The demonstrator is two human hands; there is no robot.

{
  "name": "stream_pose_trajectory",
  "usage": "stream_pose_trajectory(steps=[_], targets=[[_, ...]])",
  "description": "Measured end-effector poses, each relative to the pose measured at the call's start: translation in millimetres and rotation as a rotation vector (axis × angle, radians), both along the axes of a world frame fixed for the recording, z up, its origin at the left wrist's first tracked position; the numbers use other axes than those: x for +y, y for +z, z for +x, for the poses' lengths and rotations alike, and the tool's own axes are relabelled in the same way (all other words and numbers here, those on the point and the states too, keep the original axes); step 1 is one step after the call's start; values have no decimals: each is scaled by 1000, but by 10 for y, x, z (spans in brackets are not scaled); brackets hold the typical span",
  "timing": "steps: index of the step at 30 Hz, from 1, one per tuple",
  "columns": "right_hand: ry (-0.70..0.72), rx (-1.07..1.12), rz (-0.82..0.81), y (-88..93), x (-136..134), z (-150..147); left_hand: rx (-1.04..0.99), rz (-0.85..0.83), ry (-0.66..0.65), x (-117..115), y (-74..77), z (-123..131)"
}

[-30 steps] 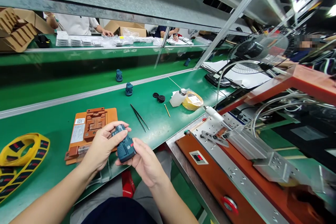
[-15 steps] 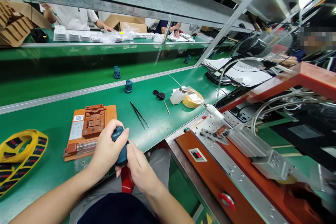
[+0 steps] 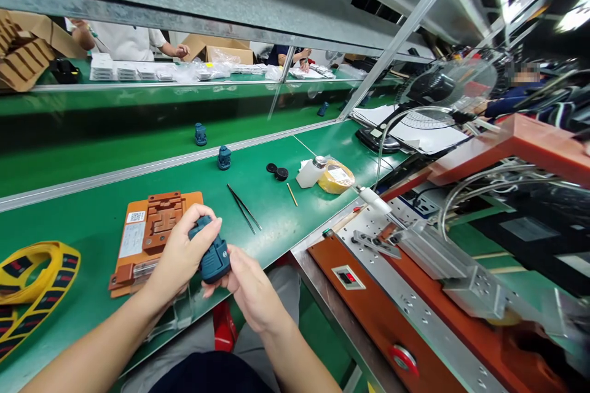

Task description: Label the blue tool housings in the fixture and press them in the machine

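The left hand (image 3: 182,252) clenches a blue moulded plastic housing (image 3: 214,256) from above, fingers curled over its top, while the right hand (image 3: 253,296) steadies it from below — a firm two-handed hold in the air, just beside an orange fixture plate (image 3: 159,215). A cardboard carton (image 3: 225,54) stands far off, its contents hidden; a white dispensing bottle (image 3: 310,173) shows no contents either

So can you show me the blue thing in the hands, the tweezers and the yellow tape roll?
blue plastic part (image 3: 216,263): head view, on its wide lower end.
tweezers (image 3: 240,206): head view, on the middle of one metal arm.
yellow tape roll (image 3: 336,177): head view, on its top face.
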State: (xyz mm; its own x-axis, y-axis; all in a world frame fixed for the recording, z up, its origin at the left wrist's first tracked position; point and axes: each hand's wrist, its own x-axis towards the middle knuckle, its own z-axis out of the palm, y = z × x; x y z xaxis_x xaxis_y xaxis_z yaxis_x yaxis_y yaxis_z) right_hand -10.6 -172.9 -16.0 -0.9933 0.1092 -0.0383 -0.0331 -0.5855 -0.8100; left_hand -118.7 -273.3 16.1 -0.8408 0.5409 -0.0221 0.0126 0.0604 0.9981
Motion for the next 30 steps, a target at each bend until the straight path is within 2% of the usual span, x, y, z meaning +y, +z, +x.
stream_pose_trajectory(steps=[5,8,11,14,18,26,28,30], targets=[[-53,33,76,-20,36,5,-64,95,12,10,-64,-8],[-249,51,288,-24,98,17,-98,217,-3,47,-75,30],[-442,63,588,-25,171,25,-274,311,-72,73,-47,102],[-503,103,708,-32,223,33,-418,342,-146,75,-2,162],[-534,144,810,-38,247,65,-476,351,-203,80,26,203],[-589,384,1373,-54,187,91,-378,379,-34,154,-71,347],[-609,396,1438,-74,157,62,-356,364,13,176,-77,352],[-641,389,1429,-85,129,31,-350,347,25,186,-56,328]])
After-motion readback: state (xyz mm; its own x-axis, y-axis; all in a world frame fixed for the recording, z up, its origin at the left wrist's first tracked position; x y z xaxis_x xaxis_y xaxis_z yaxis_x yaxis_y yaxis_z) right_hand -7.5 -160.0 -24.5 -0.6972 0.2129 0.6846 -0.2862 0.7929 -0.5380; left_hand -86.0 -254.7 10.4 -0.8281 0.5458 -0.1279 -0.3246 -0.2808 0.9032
